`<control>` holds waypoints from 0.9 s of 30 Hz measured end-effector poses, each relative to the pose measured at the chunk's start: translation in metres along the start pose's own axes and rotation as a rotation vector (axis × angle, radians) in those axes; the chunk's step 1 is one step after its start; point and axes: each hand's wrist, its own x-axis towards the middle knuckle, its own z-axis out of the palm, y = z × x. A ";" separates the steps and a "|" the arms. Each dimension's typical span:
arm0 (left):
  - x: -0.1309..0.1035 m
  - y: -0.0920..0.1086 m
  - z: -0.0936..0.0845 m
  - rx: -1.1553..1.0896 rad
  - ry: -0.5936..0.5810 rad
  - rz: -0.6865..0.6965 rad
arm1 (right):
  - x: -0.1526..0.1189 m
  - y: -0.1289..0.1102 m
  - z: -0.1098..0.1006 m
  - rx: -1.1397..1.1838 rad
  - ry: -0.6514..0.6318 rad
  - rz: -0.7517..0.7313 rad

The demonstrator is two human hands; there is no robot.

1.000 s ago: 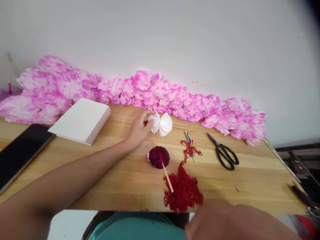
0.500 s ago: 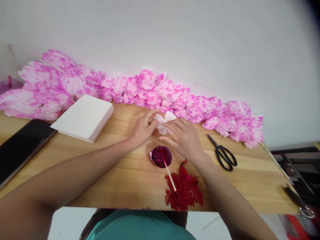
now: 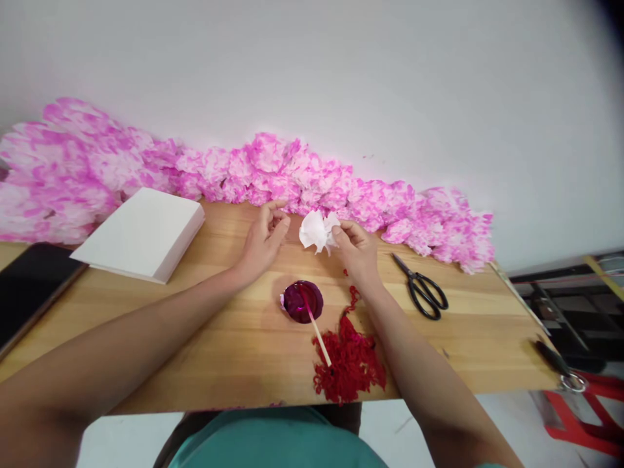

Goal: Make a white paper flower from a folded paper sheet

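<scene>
A white paper flower (image 3: 316, 232) with ruffled petals is pinched by its right side between the thumb and fingers of my right hand (image 3: 358, 250). Just left of it, my left hand (image 3: 266, 239) is raised over the table with thumb and fingers apart, touching nothing. Nearer to me stands a small dish of dark magenta liquid (image 3: 295, 300). A stick (image 3: 320, 341) with a pink-stained end leans in that dish. Its pale end rests over a tangled heap of red yarn (image 3: 351, 370), beside my right forearm.
Pink-and-white paper flowers (image 3: 292, 175) are piled along the wall at the table's (image 3: 234, 351) back. A stack of white paper (image 3: 141, 234) and a black phone (image 3: 34, 286) lie left. Black scissors (image 3: 422, 286) lie right; another black-handled tool (image 3: 556, 361) sits at the right edge.
My left hand has let go of the white paper flower and drawn back left. My right hand now holds the flower alone, turned differently. The view has shifted slightly right.
</scene>
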 end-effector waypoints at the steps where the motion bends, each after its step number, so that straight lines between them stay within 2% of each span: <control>1: 0.000 0.000 0.000 -0.017 -0.010 -0.015 | 0.000 -0.001 0.000 0.016 -0.004 -0.008; 3: 0.000 0.002 0.001 -0.064 -0.065 -0.072 | -0.001 -0.003 0.000 0.025 -0.009 -0.025; 8: -0.001 0.011 0.003 -0.125 -0.358 -0.336 | -0.002 -0.002 -0.002 0.016 -0.032 -0.052; 11: -0.003 0.013 0.004 -0.129 -0.451 -0.355 | -0.003 0.000 -0.002 -0.012 -0.090 -0.063; 16: -0.004 0.009 0.004 -0.073 -0.450 -0.303 | -0.009 -0.003 0.001 -0.142 -0.185 -0.156; 20: -0.004 0.008 0.006 -0.012 -0.422 -0.305 | -0.012 -0.005 0.003 -0.153 -0.207 -0.176; 23: -0.004 0.008 0.008 -0.012 -0.344 -0.277 | -0.009 0.001 0.004 -0.071 -0.189 -0.112; 27: -0.004 0.004 0.008 -0.037 -0.250 -0.223 | -0.001 0.010 0.003 0.080 -0.105 0.037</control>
